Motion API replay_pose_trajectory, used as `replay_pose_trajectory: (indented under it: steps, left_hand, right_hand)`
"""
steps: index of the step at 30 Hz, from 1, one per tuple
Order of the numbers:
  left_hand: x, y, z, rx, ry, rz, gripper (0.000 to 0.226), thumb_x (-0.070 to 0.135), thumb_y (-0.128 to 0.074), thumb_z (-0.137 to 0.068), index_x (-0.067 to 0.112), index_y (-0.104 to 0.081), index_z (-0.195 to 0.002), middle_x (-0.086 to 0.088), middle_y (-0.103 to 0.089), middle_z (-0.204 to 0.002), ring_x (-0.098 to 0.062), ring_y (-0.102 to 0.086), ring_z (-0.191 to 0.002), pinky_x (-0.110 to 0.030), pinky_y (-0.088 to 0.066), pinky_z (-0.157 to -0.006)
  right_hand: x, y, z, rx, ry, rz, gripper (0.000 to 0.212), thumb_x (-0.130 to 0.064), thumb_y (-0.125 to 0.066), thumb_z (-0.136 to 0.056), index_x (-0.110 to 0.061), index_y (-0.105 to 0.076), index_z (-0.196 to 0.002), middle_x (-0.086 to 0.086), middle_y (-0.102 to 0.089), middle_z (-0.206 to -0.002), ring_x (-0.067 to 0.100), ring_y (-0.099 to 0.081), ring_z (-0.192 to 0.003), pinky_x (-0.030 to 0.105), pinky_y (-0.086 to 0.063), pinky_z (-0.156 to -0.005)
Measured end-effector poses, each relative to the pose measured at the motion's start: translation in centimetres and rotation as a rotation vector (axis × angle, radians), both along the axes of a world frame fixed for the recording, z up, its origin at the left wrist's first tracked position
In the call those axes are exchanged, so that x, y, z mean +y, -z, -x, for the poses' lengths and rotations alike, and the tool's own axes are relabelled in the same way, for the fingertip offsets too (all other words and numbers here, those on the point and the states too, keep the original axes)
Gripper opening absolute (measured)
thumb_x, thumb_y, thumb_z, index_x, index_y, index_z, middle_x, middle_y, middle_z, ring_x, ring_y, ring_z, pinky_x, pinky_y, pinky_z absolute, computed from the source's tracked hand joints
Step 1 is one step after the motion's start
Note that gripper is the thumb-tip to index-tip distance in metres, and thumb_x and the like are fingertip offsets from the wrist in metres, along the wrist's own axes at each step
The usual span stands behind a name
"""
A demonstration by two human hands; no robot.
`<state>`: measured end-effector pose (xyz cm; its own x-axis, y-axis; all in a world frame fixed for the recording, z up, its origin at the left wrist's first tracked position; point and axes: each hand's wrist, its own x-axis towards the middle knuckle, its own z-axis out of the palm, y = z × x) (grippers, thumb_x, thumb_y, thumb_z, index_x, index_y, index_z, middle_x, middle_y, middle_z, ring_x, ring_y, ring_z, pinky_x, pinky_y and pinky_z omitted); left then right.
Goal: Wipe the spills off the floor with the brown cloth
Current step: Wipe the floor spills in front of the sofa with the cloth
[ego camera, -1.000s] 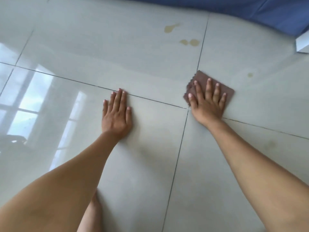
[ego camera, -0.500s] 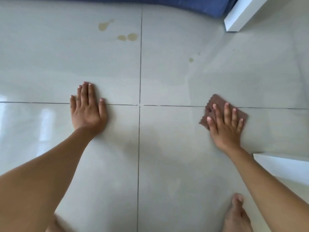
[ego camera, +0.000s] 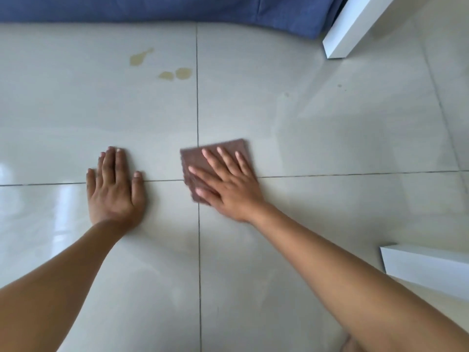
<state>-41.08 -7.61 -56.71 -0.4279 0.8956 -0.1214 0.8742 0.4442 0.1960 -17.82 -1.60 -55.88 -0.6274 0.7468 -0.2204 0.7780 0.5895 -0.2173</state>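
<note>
A folded brown cloth [ego camera: 195,158] lies flat on the pale grey tiled floor [ego camera: 304,138], over the crossing of the grout lines. My right hand [ego camera: 228,184] presses down on it with fingers spread. My left hand [ego camera: 114,189] rests flat on the bare floor to the left of the cloth, holding nothing. Farther ahead are yellowish spills: a streaky one [ego camera: 138,57] and two small blobs [ego camera: 177,74] just left of the vertical grout line. They lie well beyond the cloth.
Blue fabric [ego camera: 177,8] runs along the far edge of the floor. A white furniture leg [ego camera: 352,29] stands at the far right, and another white piece [ego camera: 426,268] sits near my right forearm. Tiny dark specks [ego camera: 338,85] dot the right tile.
My right hand has slid the cloth leftward, from the right tile to the grout crossing near my left hand. The left hand stays planted on the floor.
</note>
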Motion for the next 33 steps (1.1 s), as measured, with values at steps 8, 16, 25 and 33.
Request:
replay_pose_trajectory:
  steps: [8, 16, 25, 33]
  left_hand:
    - [0.0, 0.1, 0.0, -0.008, -0.009, -0.005, 0.069, 0.043, -0.018, -0.093, 0.012, -0.018, -0.154, -0.006, -0.014, -0.163, -0.023, -0.011, -0.151, -0.042, -0.005, -0.122]
    - [0.0, 0.2, -0.1, 0.0, -0.009, 0.003, 0.07, 0.043, -0.016, -0.092, 0.011, -0.019, -0.154, -0.007, -0.015, -0.162, -0.022, -0.012, -0.151, -0.041, -0.005, -0.121]
    - [0.2, 0.0, 0.3, 0.001, -0.005, 0.005, 0.07, 0.043, -0.017, -0.091, 0.012, -0.023, -0.153, -0.005, -0.021, -0.161, -0.02, -0.018, -0.149, -0.038, -0.006, -0.121]
    - [0.2, -0.2, 0.7, -0.015, 0.002, -0.01, 0.064, 0.039, -0.028, -0.092, 0.011, -0.031, -0.15, -0.004, -0.031, -0.158, -0.015, -0.02, -0.146, -0.032, -0.001, -0.119]
  right_hand:
    - [7.4, -0.3, -15.8, -0.202, 0.507, 0.008, 0.063, -0.064, -0.013, -0.09, -0.043, -0.016, -0.149, -0.004, -0.006, -0.163, 0.025, -0.005, -0.15, 0.05, -0.001, -0.119]
    - [19.1, -0.3, -1.9, -0.083, 0.854, 0.071, 0.056, -0.056, -0.012, -0.095, -0.044, -0.002, -0.149, -0.002, 0.011, -0.163, 0.028, 0.013, -0.149, 0.052, 0.011, -0.118]
    - [16.4, -0.6, 18.9, 0.001, 0.136, 0.069, 0.05, -0.052, -0.012, -0.098, -0.047, -0.009, -0.148, -0.01, 0.005, -0.163, 0.022, 0.009, -0.15, 0.045, 0.01, -0.119]
    - [13.9, 0.0, 7.6, -0.051, -0.385, -0.002, 0.061, -0.065, 0.001, -0.088, -0.048, -0.009, -0.146, -0.014, 0.0, -0.16, 0.014, 0.002, -0.149, 0.037, 0.01, -0.118]
